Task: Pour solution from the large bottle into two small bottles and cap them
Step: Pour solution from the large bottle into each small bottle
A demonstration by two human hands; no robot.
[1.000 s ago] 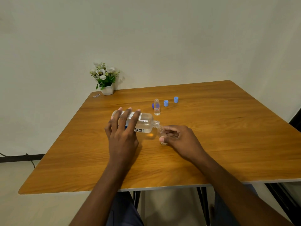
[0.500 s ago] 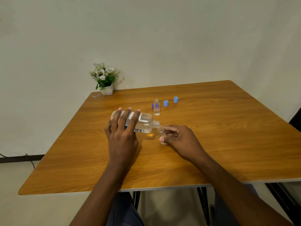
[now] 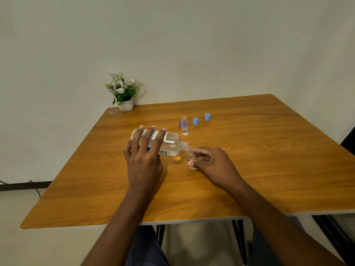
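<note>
Left hand [image 3: 144,156] grips tipped large bottle [image 3: 169,144]; right hand [image 3: 211,162] pinches small bottle [image 3: 190,155], seemingly tilted.

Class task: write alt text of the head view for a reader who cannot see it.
A person's left grip tips a large bottle nearly flat, its open neck at the mouth of a small bottle held in the right grip, over a wooden table. Behind stand another uncapped small bottle and two blue caps.
</note>
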